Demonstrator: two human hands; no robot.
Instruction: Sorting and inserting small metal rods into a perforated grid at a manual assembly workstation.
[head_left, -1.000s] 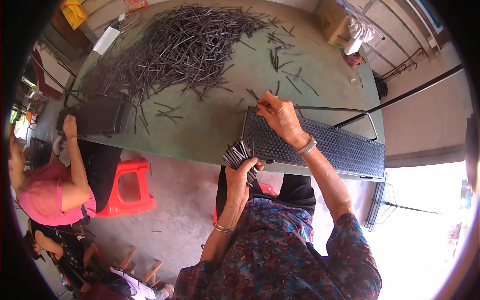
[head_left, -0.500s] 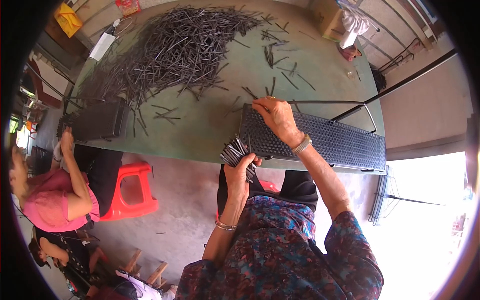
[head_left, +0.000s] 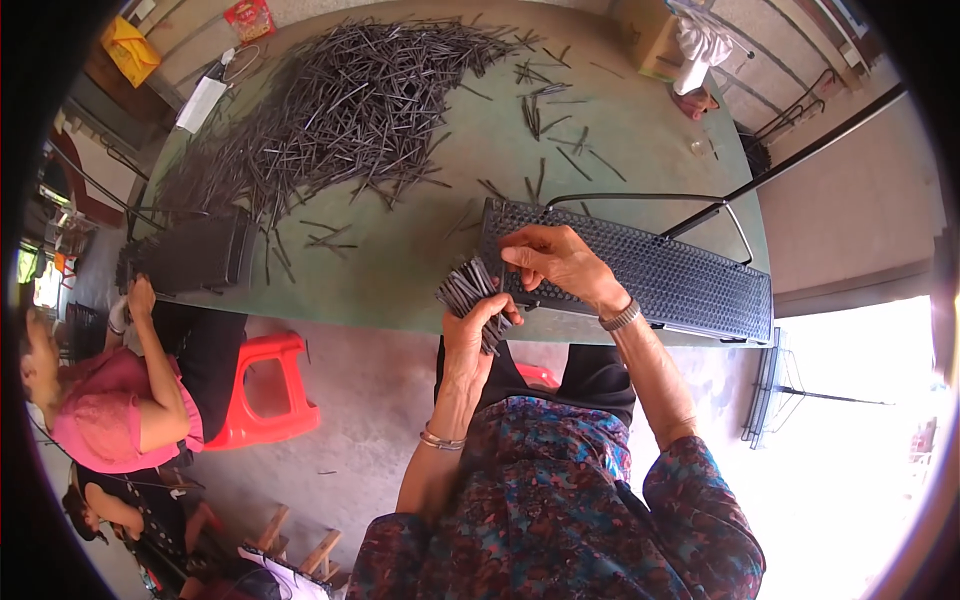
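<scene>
A bundle of thin black sticks (head_left: 464, 287) is gripped in my left hand (head_left: 470, 338), just off the table's near edge. My right hand (head_left: 562, 264) is closed in a pinch, its fingertips just right of the bundle and over the left end of a long black block (head_left: 690, 284) full of small holes. What the pinch holds, if anything, is too small to make out. The block lies along the table's near edge, with a bent black metal frame (head_left: 640, 199) behind it.
A big heap of black sticks (head_left: 350, 110) covers the far left of the green table (head_left: 440, 225); loose ones lie around it. At left, a co-worker (head_left: 125, 405) handles another dark block (head_left: 195, 250). A red stool (head_left: 265, 400) stands between us. A carton (head_left: 645, 35) is at the back right.
My right hand has moved down and slightly toward me, from the block's far left edge to beside the bundle. My left hand keeps its grip with little movement.
</scene>
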